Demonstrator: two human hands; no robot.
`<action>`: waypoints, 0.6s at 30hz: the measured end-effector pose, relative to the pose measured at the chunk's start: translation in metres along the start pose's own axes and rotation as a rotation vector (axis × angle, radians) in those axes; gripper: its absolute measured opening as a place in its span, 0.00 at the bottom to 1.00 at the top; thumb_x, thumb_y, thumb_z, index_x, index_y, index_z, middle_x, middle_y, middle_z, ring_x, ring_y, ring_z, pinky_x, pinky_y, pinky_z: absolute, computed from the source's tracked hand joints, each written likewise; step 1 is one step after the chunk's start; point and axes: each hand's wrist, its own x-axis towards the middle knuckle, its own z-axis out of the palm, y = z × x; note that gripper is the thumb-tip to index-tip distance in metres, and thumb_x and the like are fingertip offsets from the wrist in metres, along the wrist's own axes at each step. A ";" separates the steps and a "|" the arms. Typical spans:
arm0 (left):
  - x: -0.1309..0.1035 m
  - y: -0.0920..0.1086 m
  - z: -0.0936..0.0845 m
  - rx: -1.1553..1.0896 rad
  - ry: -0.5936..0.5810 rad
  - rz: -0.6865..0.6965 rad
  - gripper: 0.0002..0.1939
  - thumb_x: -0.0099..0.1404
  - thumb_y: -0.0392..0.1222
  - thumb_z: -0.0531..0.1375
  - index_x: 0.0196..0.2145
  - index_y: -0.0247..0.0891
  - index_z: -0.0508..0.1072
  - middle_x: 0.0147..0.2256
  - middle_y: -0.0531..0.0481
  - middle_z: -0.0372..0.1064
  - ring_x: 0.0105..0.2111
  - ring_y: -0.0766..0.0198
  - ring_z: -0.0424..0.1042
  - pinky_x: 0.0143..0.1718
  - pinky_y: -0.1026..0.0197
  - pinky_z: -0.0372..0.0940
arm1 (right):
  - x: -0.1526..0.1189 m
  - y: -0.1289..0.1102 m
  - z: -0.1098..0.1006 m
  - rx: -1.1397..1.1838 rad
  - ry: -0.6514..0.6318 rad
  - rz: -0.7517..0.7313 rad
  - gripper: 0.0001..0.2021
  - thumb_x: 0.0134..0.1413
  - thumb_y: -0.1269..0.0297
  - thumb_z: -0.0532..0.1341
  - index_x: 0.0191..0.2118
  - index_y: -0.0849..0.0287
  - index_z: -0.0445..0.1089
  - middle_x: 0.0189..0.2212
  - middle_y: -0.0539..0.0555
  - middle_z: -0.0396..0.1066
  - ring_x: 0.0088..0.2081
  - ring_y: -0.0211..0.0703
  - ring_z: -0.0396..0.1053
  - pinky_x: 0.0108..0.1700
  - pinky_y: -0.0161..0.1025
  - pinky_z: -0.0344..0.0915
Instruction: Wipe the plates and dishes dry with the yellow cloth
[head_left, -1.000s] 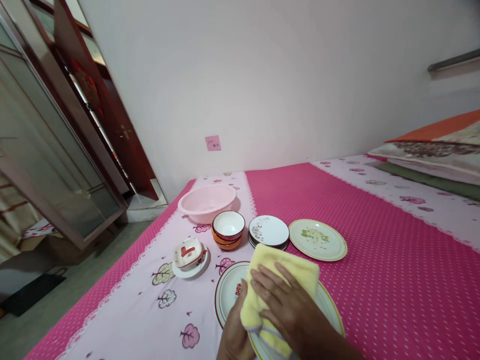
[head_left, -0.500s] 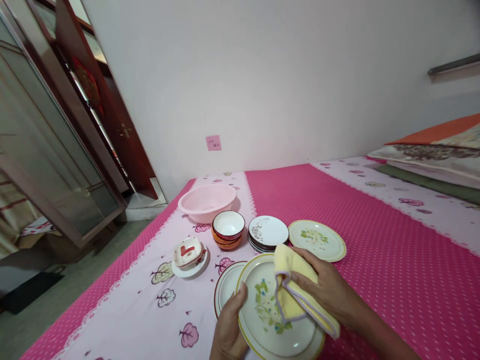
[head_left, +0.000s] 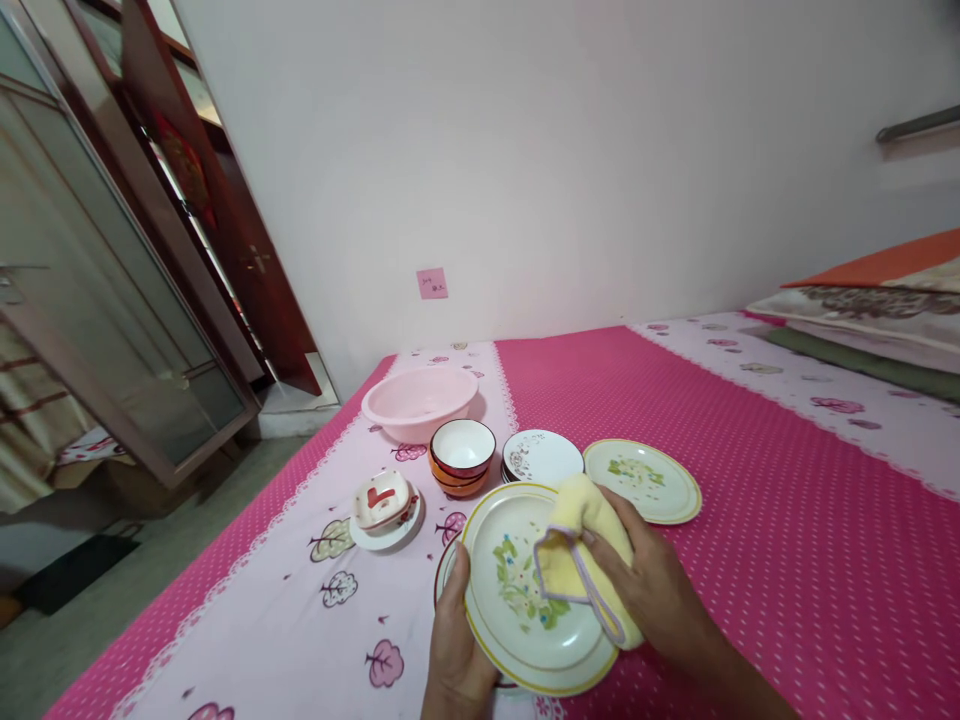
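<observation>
My left hand (head_left: 457,640) grips the left rim of a cream plate (head_left: 517,640) with a yellow edge and green floral print, thumb on its rim. The plate is tilted up over a brown-rimmed plate (head_left: 442,580), which it mostly hides. My right hand (head_left: 645,570) is closed on a folded yellow cloth (head_left: 600,530) with a purple edge, held against the plate's right side. A similar floral plate (head_left: 675,488) lies on the bed beyond my right hand. Behind the held plate stands a stack of white plates (head_left: 547,457) with dark rims.
Stacked bowls (head_left: 463,450) stand left of the white plates, with a pink basin (head_left: 420,400) behind them. Small square dishes (head_left: 381,503) rest on a white plate (head_left: 386,540) at the left. Folded bedding (head_left: 885,310) lies at the right, on the pink bedspread (head_left: 787,480).
The held plate has risen slightly and now overlaps the front of the white plate stack. My right hand and the cloth have shifted a little up and left. The view has turned slightly left.
</observation>
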 end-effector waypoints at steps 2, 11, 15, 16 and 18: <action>-0.001 -0.002 0.001 -0.014 0.024 -0.021 0.34 0.77 0.58 0.39 0.61 0.38 0.74 0.60 0.38 0.71 0.68 0.48 0.59 0.73 0.43 0.39 | -0.004 0.006 0.007 -0.170 0.054 -0.139 0.26 0.69 0.53 0.54 0.67 0.56 0.58 0.61 0.63 0.70 0.60 0.56 0.71 0.58 0.55 0.71; -0.002 -0.005 0.007 0.031 0.016 -0.041 0.33 0.77 0.57 0.40 0.59 0.38 0.76 0.60 0.38 0.72 0.69 0.48 0.58 0.72 0.43 0.41 | -0.015 0.028 0.036 -0.739 0.223 -0.581 0.23 0.66 0.72 0.53 0.66 0.62 0.61 0.60 0.70 0.66 0.59 0.64 0.68 0.54 0.59 0.73; -0.001 -0.004 0.002 0.016 0.017 -0.037 0.37 0.76 0.61 0.38 0.60 0.37 0.74 0.61 0.37 0.70 0.70 0.48 0.56 0.73 0.43 0.40 | -0.019 0.017 0.035 -0.730 0.183 -0.716 0.23 0.62 0.79 0.51 0.60 0.62 0.68 0.59 0.70 0.68 0.62 0.64 0.65 0.57 0.63 0.70; -0.001 -0.004 0.000 0.011 0.025 -0.033 0.38 0.75 0.63 0.38 0.61 0.36 0.74 0.61 0.37 0.70 0.70 0.47 0.56 0.73 0.43 0.41 | -0.022 0.013 0.036 -0.703 0.159 -0.748 0.23 0.62 0.79 0.51 0.59 0.62 0.68 0.58 0.69 0.69 0.62 0.63 0.65 0.58 0.65 0.68; -0.002 -0.001 -0.005 0.022 0.070 -0.011 0.40 0.74 0.66 0.40 0.61 0.33 0.74 0.59 0.35 0.73 0.68 0.47 0.59 0.72 0.44 0.44 | -0.030 0.004 0.043 -0.637 0.080 -0.818 0.23 0.62 0.78 0.51 0.59 0.62 0.69 0.57 0.67 0.71 0.63 0.61 0.64 0.60 0.65 0.67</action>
